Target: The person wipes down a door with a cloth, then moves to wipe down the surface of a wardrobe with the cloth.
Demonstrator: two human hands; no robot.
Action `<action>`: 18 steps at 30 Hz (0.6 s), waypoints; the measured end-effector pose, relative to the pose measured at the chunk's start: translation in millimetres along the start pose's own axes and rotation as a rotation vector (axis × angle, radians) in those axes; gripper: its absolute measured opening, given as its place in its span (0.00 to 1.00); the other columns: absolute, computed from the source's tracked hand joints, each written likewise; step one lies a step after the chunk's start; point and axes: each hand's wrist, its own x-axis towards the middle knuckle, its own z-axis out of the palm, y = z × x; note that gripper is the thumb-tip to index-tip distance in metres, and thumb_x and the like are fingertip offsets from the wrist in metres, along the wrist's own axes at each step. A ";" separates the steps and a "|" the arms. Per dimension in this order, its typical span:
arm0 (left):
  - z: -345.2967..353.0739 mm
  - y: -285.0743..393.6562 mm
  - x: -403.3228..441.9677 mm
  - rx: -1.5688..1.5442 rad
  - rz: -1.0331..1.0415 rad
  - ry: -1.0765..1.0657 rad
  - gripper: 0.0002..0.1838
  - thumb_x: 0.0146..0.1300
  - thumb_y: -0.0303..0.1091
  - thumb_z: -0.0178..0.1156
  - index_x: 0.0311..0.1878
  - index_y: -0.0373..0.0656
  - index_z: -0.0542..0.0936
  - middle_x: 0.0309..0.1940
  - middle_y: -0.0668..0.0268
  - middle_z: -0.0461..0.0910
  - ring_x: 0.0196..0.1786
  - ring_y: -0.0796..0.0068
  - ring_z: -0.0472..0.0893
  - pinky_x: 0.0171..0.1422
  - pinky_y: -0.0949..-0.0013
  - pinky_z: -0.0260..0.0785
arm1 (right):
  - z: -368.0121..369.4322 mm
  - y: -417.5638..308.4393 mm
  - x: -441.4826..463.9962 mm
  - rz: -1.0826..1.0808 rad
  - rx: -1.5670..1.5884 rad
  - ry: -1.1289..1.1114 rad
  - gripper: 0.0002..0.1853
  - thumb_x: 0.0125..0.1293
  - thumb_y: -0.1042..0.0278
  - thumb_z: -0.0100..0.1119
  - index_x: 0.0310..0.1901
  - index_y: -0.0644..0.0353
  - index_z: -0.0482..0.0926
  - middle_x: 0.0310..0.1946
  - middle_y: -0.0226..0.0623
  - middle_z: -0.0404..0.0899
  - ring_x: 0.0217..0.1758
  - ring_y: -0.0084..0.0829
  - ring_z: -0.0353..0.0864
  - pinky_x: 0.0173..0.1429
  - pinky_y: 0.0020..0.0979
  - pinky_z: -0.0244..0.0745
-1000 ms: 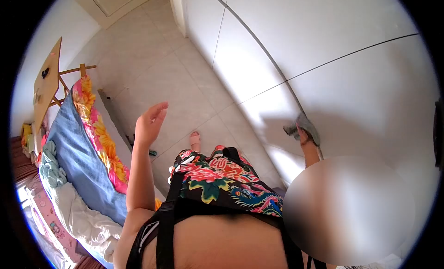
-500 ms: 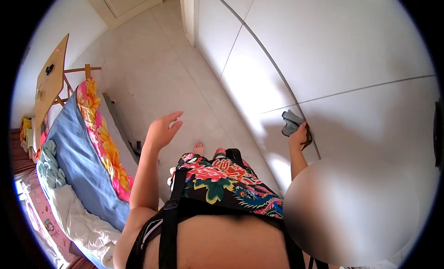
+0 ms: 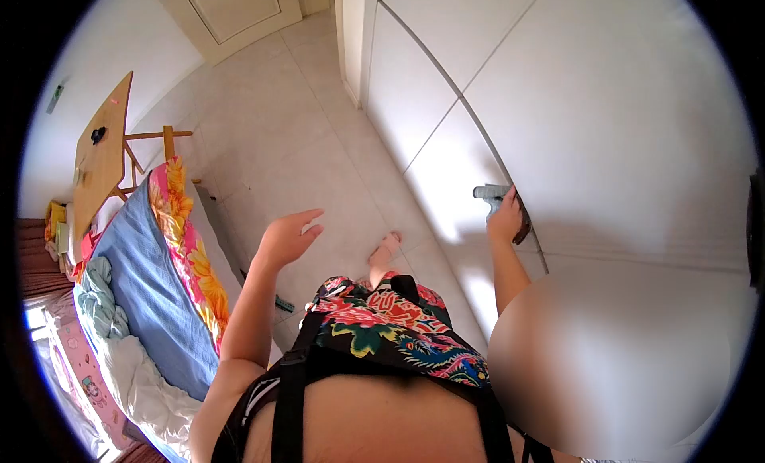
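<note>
My right hand (image 3: 504,220) is closed around a grey cloth (image 3: 492,192), which is bunched into a roll at the fingertips, with a dark brown part hanging by the wrist side. It is at the white door panel (image 3: 621,176), beside the long curved grey strip (image 3: 486,131) that runs down it. Whether the cloth presses on the panel is hard to tell. Over the floor, my left hand (image 3: 291,236) hangs with its fingers stretched out and holds nothing.
To the left stands a bed with a blue cover (image 3: 151,304) and a bright floral edge (image 3: 195,256). A wooden table (image 3: 103,156) is beyond it. Pale tiles (image 3: 319,144) lead to a cream door (image 3: 231,13). My bare foot (image 3: 386,248) is on the floor.
One foot has stepped forward and the view has shifted. The cloth has turned from a loose fold to a narrower roll in my right hand. My left hand stays outstretched.
</note>
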 end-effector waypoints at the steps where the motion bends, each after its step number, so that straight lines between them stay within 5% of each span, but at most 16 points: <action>1: -1.0 3.1 12.2 -0.003 -0.007 0.000 0.20 0.60 0.43 0.55 0.55 0.52 0.75 0.46 0.55 0.79 0.46 0.57 0.79 0.50 0.63 0.70 | 5.9 -7.5 8.3 -0.006 -0.002 -0.005 0.31 0.58 0.75 0.48 0.66 0.56 0.55 0.54 0.48 0.70 0.52 0.51 0.72 0.54 0.44 0.67; 3: -5.4 12.8 39.9 -0.055 0.027 -0.035 0.20 0.61 0.43 0.54 0.56 0.51 0.74 0.48 0.56 0.78 0.48 0.57 0.78 0.52 0.63 0.69 | 15.4 -29.7 25.6 -0.149 0.029 0.149 0.33 0.58 0.74 0.47 0.67 0.55 0.53 0.58 0.48 0.66 0.55 0.51 0.69 0.55 0.44 0.66; 9: -51.2 43.6 134.4 -0.061 0.040 -0.135 0.20 0.62 0.42 0.54 0.57 0.48 0.73 0.50 0.56 0.77 0.50 0.56 0.77 0.53 0.63 0.69 | 30.1 -134.4 105.8 -0.185 0.082 -0.090 0.35 0.60 0.78 0.43 0.69 0.51 0.47 0.63 0.49 0.59 0.58 0.53 0.66 0.60 0.47 0.61; 14: -68.6 21.4 179.5 0.081 0.067 0.026 0.21 0.62 0.41 0.55 0.57 0.47 0.73 0.50 0.57 0.77 0.51 0.56 0.77 0.53 0.64 0.68 | 28.5 -216.6 171.1 -0.276 0.156 -0.164 0.38 0.60 0.78 0.45 0.70 0.51 0.41 0.63 0.56 0.57 0.66 0.52 0.57 0.68 0.43 0.53; 18: -70.1 -18.5 212.2 -0.050 0.018 -0.117 0.21 0.61 0.41 0.55 0.57 0.46 0.73 0.50 0.57 0.76 0.52 0.56 0.76 0.54 0.63 0.68 | 66.1 -252.9 202.0 -0.310 0.049 0.026 0.40 0.58 0.79 0.47 0.70 0.50 0.42 0.63 0.54 0.58 0.63 0.52 0.61 0.64 0.43 0.59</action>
